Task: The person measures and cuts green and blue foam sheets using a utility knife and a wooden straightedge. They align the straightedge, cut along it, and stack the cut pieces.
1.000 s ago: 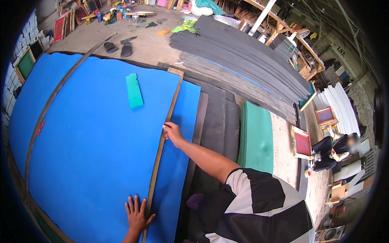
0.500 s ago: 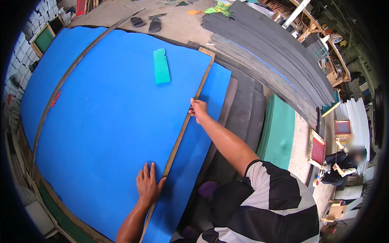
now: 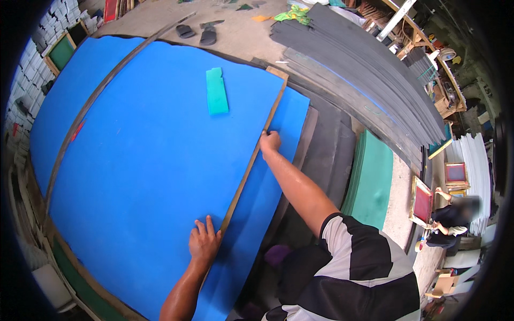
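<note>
A large blue foam-like sheet (image 3: 144, 139) spreads before me, with a long thin wooden strip (image 3: 243, 184) lying along its right part. Blue sheet shows on the strip's far side as well. My left hand (image 3: 205, 241) lies flat on the blue sheet with spread fingers, its thumb side against the strip. Farther up the strip, my right hand (image 3: 271, 142) is closed at the strip's right edge. Its fingers are curled, and whatever is in them is hidden. A green rectangular piece (image 3: 217, 92) rests on the sheet beyond my hands.
A second dark strip (image 3: 88, 101) crosses the sheet at left. Grey sheets (image 3: 358, 75) and green sheets (image 3: 372, 176) are stacked to the right. Black slippers (image 3: 208, 35) lie on the floor behind. At far right a person (image 3: 452, 219) holds a red framed screen (image 3: 422, 200).
My right hand has turned and shifted slightly, its fingers now curled down at the strip's right edge. My left hand stays flat beside the strip. The whole view has shifted a little.
</note>
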{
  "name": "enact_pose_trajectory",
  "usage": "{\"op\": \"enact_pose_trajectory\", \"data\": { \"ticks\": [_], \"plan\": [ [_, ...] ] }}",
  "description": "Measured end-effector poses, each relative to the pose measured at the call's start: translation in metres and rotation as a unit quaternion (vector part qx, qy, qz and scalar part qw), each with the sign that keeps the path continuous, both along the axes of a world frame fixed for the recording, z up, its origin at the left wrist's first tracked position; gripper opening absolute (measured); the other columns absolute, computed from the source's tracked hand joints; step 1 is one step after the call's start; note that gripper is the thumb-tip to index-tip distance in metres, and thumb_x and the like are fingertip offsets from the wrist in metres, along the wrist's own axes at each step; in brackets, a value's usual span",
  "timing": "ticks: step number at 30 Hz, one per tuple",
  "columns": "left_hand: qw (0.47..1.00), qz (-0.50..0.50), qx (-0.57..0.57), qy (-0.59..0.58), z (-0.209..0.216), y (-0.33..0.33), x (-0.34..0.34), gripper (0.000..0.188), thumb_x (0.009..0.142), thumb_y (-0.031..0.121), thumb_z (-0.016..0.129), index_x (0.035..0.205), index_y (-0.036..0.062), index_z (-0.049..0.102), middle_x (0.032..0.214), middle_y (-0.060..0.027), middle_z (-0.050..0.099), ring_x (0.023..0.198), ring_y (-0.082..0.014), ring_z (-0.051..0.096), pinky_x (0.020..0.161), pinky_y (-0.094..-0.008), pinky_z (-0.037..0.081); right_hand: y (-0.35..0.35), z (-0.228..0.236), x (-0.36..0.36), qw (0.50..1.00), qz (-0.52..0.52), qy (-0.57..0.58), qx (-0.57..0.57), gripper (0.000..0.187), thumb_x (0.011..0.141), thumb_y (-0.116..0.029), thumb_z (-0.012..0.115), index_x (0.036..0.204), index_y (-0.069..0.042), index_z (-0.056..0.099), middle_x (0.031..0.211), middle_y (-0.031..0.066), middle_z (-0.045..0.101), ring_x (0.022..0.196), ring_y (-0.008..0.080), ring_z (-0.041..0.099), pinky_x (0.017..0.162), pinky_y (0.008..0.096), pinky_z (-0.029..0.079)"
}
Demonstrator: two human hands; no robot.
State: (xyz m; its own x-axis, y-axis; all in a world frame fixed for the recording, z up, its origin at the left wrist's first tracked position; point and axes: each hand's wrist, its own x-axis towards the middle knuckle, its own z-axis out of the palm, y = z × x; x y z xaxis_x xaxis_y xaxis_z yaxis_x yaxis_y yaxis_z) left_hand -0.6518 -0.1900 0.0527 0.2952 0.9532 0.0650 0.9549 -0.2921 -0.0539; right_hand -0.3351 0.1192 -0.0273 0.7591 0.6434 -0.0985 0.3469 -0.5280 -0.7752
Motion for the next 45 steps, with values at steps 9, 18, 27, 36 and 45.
{"op": "enact_pose_trajectory", "data": {
  "ticks": [9, 18, 27, 36, 45],
  "plan": [
    [0.998, 0.015, -0.050, -0.019, 0.017, 0.009, 0.006, 0.065, 0.092, 0.045, 0.070, 0.142, 0.0050, 0.058, 0.128, -0.0279, 0.063, 0.096, -0.0368, 0.067, 0.073, -0.0452, 0.059, -0.019, 0.069, -0.006, 0.959, 0.150, 0.174, -0.164, 0.028, 0.090, -0.019, 0.070, 0.090, 0.009, 0.071, 0.081, 0.0183, 0.074, 0.062, 0.0269, 0.074, 0.050, 0.0409, 0.061],
    [0.998, -0.008, -0.059, 0.008, 0.011, 0.008, 0.001, 0.050, 0.096, 0.021, 0.061, 0.142, 0.0009, 0.059, 0.125, -0.0335, 0.065, 0.088, -0.0393, 0.070, 0.062, -0.0393, 0.063, -0.035, 0.056, -0.001, 0.926, 0.281, 0.165, -0.187, 0.031, 0.091, -0.023, 0.072, 0.096, 0.007, 0.066, 0.083, 0.0140, 0.070, 0.064, 0.0233, 0.072, 0.054, 0.0391, 0.061],
    [0.993, -0.060, -0.046, 0.093, 0.003, 0.002, 0.005, 0.054, 0.095, 0.010, 0.054, 0.148, 0.0019, 0.056, 0.128, -0.0401, 0.060, 0.090, -0.0454, 0.067, 0.067, -0.0438, 0.062, -0.033, 0.030, 0.010, 0.905, 0.261, 0.311, -0.129, 0.030, 0.091, -0.011, 0.068, 0.117, 0.002, 0.059, 0.093, 0.0186, 0.070, 0.070, 0.0265, 0.073, 0.062, 0.0417, 0.064],
    [0.995, -0.078, -0.041, 0.042, 0.008, -0.005, -0.006, 0.058, 0.094, 0.015, 0.055, 0.150, 0.0022, 0.053, 0.135, -0.0387, 0.056, 0.098, -0.0441, 0.063, 0.083, -0.0463, 0.057, -0.036, 0.040, 0.009, 0.899, 0.264, 0.320, -0.139, 0.030, 0.093, -0.012, 0.069, 0.117, 0.002, 0.056, 0.093, 0.0187, 0.068, 0.073, 0.0278, 0.073, 0.065, 0.0427, 0.066],
    [0.993, -0.002, -0.119, -0.027, 0.016, -0.010, -0.006, 0.076, 0.084, 0.025, 0.069, 0.153, 0.0010, 0.048, 0.149, -0.0295, 0.050, 0.114, -0.0430, 0.058, 0.090, -0.0488, 0.052, -0.052, 0.049, 0.007, 0.896, 0.321, 0.268, -0.151, 0.038, 0.092, -0.015, 0.073, 0.117, 0.002, 0.050, 0.089, 0.0172, 0.068, 0.069, 0.0278, 0.074, 0.060, 0.0420, 0.065]
  ]
}}
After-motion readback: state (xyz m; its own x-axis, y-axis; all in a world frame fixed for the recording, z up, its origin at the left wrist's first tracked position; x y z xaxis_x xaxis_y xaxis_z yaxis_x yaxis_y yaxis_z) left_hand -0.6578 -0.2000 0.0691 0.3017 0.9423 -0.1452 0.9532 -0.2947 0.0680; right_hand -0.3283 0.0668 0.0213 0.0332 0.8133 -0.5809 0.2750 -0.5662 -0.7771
